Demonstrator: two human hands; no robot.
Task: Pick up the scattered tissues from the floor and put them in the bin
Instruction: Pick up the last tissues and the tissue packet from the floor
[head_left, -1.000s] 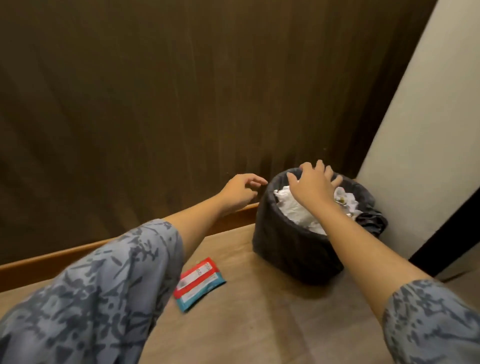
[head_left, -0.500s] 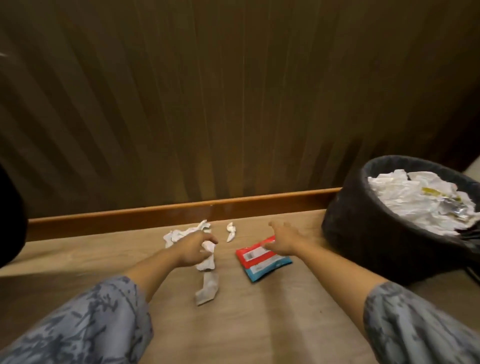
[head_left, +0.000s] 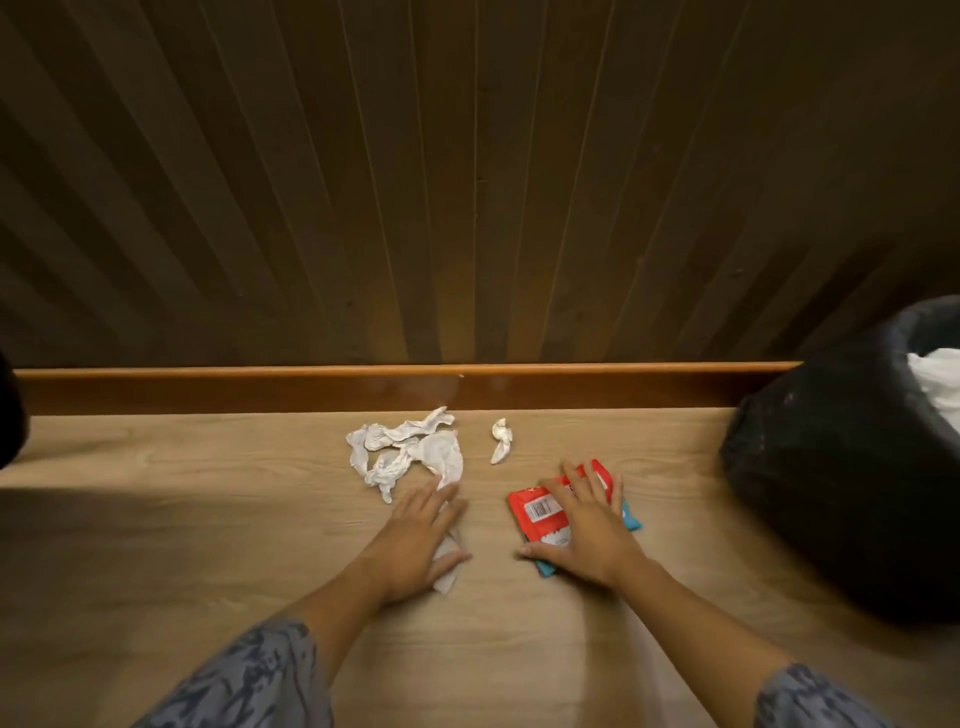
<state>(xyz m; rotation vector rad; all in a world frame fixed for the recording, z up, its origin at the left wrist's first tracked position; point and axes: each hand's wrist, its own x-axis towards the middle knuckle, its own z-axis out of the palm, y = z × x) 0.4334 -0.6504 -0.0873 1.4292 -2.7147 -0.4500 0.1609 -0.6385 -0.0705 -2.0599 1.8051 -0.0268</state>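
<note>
Several crumpled white tissues (head_left: 410, 452) lie in a loose cluster on the wooden floor near the skirting board. A small twisted tissue (head_left: 501, 441) sits apart to their right. My left hand (head_left: 415, 540) lies flat, fingers spread, over another tissue piece (head_left: 447, 569) that shows beside the thumb. My right hand (head_left: 582, 530) rests flat on a red and blue packet (head_left: 540, 512), its thumb at the packet's near edge. The black bin (head_left: 831, 493) stands at the right, with white tissues (head_left: 940, 379) inside.
A dark ribbed wooden wall (head_left: 467, 182) rises behind an orange-brown skirting board (head_left: 260, 387). A dark shape (head_left: 8, 415) cuts in at the left edge. Bare floor (head_left: 182, 545) stretches to the left of my hands.
The view has swung from the bin down to the floor. Both hands left the bin and came down: the left onto a tissue, the right onto the packet.
</note>
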